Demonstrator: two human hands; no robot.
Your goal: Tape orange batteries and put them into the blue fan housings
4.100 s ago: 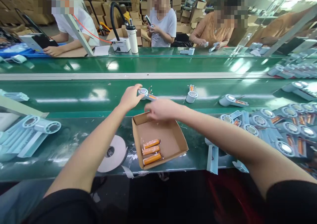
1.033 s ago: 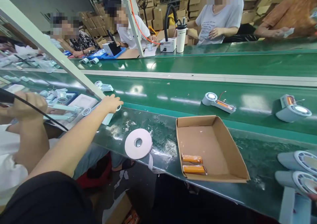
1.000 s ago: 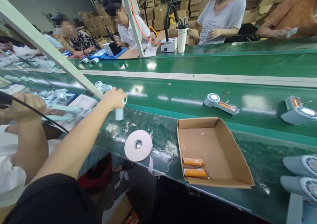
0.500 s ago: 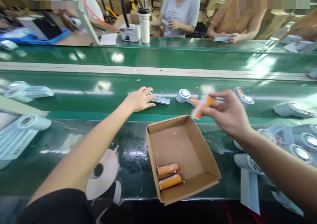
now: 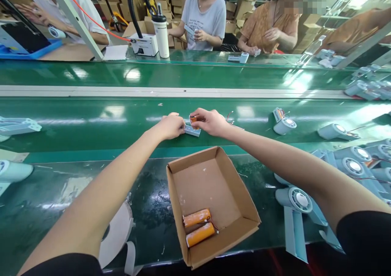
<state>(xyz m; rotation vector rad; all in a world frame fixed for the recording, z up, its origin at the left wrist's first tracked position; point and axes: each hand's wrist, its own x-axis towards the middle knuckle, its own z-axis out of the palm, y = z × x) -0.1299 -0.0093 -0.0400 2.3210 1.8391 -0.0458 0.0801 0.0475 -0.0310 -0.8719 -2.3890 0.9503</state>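
My left hand is closed on the head end of a pale blue fan housing lying on the green conveyor belt. My right hand pinches an orange battery down against the handle of that housing. Red wires trail to the right of my right hand. Just in front of both hands sits an open cardboard tray with two orange batteries lying in its near corner.
More fan housings lie on the belt at right and in a heap at the right edge. One housing rests beside the tray. A white tape roll lies near left. People work across the belt.
My right hand has brought the orange battery from mid-air down onto the housing under my left hand. Earlier my left hand fetched that housing from the left. The tray holds two batteries, down from three.
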